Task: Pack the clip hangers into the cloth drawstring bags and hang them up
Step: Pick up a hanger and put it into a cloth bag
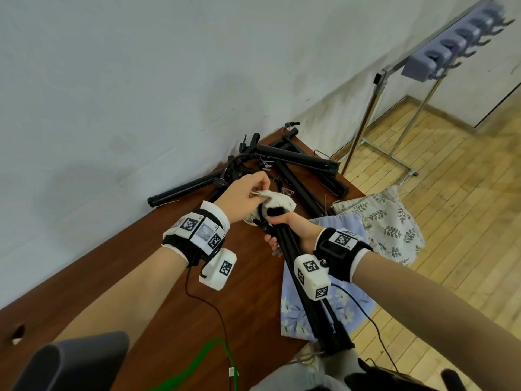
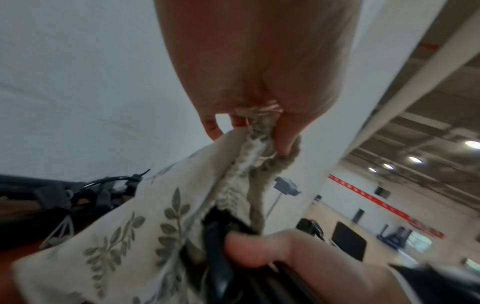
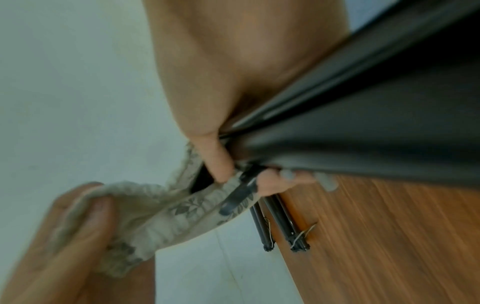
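Note:
My left hand (image 1: 258,190) pinches the gathered mouth of a cream leaf-print drawstring bag (image 1: 279,201), lifting it over the top of a bundle of black clip hangers (image 1: 328,320). My right hand (image 1: 277,231) grips that bundle just below the bag. In the left wrist view the left hand's fingertips (image 2: 283,135) hold the bag's hem (image 2: 130,236), and black hanger parts (image 2: 215,236) show inside the opening beside the right thumb (image 2: 259,251). The right wrist view shows the right hand (image 3: 221,162) round the hangers (image 3: 337,115), with the bag (image 3: 161,205) stretched towards the left hand (image 3: 64,236).
More black clip hangers (image 1: 296,159) lie piled at the far end of the brown table (image 1: 141,263) against the wall. A second leaf-print bag (image 1: 386,221) and a blue floral bag (image 1: 341,306) hang over the table's right edge. A metal rack with hooks (image 1: 451,46) stands at right.

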`<control>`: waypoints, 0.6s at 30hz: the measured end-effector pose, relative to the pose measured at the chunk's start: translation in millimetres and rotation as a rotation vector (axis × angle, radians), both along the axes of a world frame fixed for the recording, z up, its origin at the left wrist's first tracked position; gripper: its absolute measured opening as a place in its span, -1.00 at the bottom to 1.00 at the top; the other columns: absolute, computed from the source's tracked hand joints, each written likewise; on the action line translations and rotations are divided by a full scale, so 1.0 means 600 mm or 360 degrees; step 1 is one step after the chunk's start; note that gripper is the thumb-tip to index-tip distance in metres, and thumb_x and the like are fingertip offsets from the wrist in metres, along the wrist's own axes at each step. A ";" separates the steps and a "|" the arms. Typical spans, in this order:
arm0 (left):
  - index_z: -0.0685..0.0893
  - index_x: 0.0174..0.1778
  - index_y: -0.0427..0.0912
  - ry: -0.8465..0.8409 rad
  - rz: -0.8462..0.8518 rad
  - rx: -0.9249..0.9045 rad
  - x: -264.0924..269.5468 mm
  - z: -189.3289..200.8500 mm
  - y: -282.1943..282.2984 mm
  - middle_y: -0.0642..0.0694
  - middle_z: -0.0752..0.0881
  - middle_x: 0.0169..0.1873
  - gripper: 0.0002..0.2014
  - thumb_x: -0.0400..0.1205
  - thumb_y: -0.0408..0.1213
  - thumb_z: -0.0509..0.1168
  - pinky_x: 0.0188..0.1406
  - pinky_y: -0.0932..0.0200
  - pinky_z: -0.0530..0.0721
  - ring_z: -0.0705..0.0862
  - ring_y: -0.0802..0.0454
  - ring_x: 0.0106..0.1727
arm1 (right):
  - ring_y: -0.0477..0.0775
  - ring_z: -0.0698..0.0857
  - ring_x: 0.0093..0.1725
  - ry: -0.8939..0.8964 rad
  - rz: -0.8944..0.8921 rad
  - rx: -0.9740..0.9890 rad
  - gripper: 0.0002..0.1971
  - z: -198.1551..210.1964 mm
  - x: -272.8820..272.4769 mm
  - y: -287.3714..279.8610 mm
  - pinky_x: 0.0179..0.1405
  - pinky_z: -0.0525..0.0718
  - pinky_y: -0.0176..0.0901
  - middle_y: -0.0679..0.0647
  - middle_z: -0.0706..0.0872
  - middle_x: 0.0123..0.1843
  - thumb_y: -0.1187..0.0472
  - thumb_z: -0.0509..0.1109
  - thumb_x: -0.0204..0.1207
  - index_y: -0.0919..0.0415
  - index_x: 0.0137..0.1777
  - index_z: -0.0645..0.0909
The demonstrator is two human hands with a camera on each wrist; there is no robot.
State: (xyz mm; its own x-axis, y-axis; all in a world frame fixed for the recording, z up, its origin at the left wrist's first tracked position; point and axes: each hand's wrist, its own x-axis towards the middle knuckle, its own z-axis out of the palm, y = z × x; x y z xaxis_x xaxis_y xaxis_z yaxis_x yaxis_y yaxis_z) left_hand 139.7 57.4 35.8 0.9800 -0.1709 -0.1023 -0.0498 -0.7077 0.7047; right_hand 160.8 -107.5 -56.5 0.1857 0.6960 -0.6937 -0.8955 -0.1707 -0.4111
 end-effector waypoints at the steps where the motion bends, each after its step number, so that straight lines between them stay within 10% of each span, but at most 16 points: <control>1: 0.49 -0.14 -0.16 -0.0009 -0.0065 0.0003 -0.004 0.003 -0.006 -0.02 0.55 -0.27 -0.92 0.62 -0.39 0.25 -0.20 0.30 0.38 0.42 0.17 -0.28 | -0.04 0.55 -0.43 0.0014 0.0039 -0.0056 -0.72 -0.005 -0.002 0.000 -0.27 0.58 -0.17 0.08 0.59 -0.26 0.01 0.34 0.60 0.24 0.00 0.44; 5: 0.49 -0.18 0.04 -0.0111 -0.0258 0.0216 -0.014 0.004 -0.030 0.06 0.48 -0.29 -0.84 0.58 -0.32 0.31 -0.20 0.32 0.34 0.48 0.12 -0.23 | -0.05 0.53 -0.40 0.0029 -0.0012 0.0022 -0.71 -0.015 -0.013 -0.001 -0.22 0.61 -0.14 0.09 0.60 -0.24 0.00 0.34 0.58 0.26 -0.01 0.53; 9: 0.51 -0.15 -0.06 -0.0229 0.0162 0.0438 -0.025 -0.022 -0.009 0.06 0.50 -0.21 -0.75 0.46 -0.54 0.21 -0.03 0.16 0.36 0.53 -0.04 -0.04 | -0.05 0.50 -0.40 0.0037 -0.0249 0.0310 -0.70 0.003 -0.008 0.001 -0.17 0.51 -0.17 0.06 0.58 -0.27 0.01 0.15 0.67 0.24 -0.01 0.55; 18: 0.47 -0.37 -0.21 -0.0474 0.0496 0.0127 -0.093 -0.068 0.000 -0.08 0.47 -0.19 -0.66 0.29 -0.79 0.13 -0.15 0.44 0.44 0.51 0.05 -0.15 | -0.05 0.44 -0.41 -0.0014 -0.0541 0.0393 -0.59 0.021 0.009 0.003 -0.29 0.42 -0.19 -0.03 0.50 -0.42 -0.07 0.03 0.68 0.25 -0.15 0.50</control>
State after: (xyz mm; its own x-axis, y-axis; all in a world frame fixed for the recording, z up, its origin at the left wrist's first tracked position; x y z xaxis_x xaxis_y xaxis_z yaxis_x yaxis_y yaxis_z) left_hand 83.8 57.4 -4.7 0.9722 0.1347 0.1914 -0.0178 -0.7727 0.6345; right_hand 166.3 -105.6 -43.8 0.4386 0.7391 -0.5112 -0.8802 0.2386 -0.4103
